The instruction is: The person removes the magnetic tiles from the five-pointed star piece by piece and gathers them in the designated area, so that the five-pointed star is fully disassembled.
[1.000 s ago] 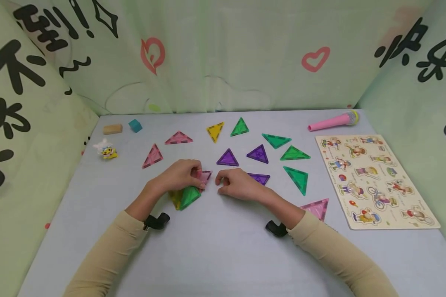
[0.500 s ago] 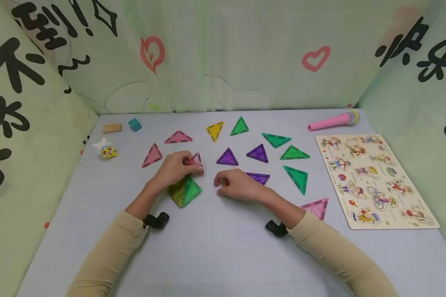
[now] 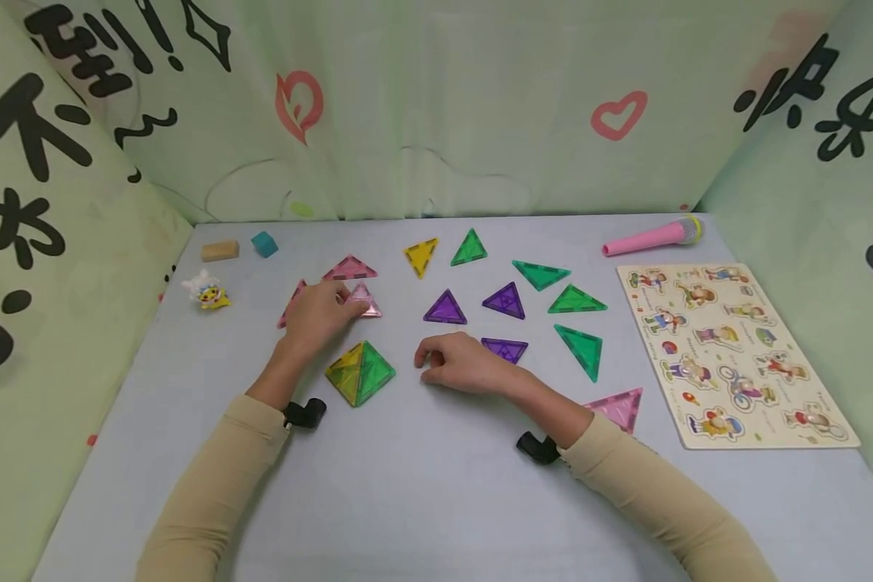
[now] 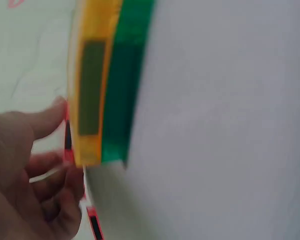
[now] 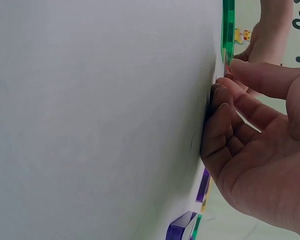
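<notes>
My left hand (image 3: pixel 318 314) pinches a pink triangular magnetic tile (image 3: pixel 366 301) between thumb and fingers, just above or on the table; I cannot tell which. In the left wrist view the tile's red edge (image 4: pixel 68 135) shows by the thumb. Nearer to me stands a small pyramid (image 3: pixel 360 373) of joined yellow and green tiles, apart from both hands. My right hand (image 3: pixel 466 361) rests on the table right of the pyramid, its fingers loosely curled around nothing. A purple tile (image 3: pixel 505 349) lies partly hidden behind it.
Other pink tiles (image 3: pixel 350 267), a yellow tile (image 3: pixel 421 258), purple tiles (image 3: pixel 445 308) and green tiles (image 3: pixel 578 300) lie beyond the hands. A larger pink tile (image 3: pixel 622 408) sits by the right sleeve. A puzzle board (image 3: pixel 727 356), pink microphone (image 3: pixel 651 238), blocks (image 3: pixel 265 245) and toy figure (image 3: pixel 208 292) are around.
My left hand has carried the pink tile away from the pyramid, back and left toward the other pink tiles, uncovering the pyramid. My right hand has barely moved.
</notes>
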`<move>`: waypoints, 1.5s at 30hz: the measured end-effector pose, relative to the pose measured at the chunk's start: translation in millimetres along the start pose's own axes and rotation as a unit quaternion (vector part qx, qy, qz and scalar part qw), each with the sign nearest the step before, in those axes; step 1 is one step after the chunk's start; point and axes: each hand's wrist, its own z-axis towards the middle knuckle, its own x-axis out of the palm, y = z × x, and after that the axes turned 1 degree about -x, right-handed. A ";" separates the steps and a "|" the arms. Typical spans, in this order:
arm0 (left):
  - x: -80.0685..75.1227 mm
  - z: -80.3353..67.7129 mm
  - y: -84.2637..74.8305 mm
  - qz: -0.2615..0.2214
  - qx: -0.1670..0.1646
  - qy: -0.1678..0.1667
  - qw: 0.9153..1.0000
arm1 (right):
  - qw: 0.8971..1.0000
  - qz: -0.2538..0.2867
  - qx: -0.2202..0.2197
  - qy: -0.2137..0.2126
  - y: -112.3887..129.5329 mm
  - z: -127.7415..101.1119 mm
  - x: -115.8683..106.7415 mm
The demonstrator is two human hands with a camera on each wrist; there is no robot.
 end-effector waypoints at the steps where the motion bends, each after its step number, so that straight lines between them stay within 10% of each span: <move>1: 0.8 -1.0 0.4 0.023 0.009 -0.010 1.000 | 1.000 0.001 0.000 0.000 -0.1 0.1 0.2; 7: -3.5 -16.5 0.4 0.055 0.037 -0.022 0.998 | 1.000 0.004 0.001 0.003 0.8 1.2 1.9; 16: -15.8 -53.4 -7.4 0.115 0.049 0.171 0.977 | 1.000 0.009 0.006 -0.001 5.2 5.6 0.6; 33: 8.1 -54.4 -19.9 -0.077 0.090 0.189 0.975 | 0.998 0.050 0.044 -0.012 20.1 19.0 5.3; 45: 14.5 -49.9 -26.8 -0.113 0.108 0.189 0.969 | 0.986 0.154 0.058 -0.009 8.6 12.1 2.4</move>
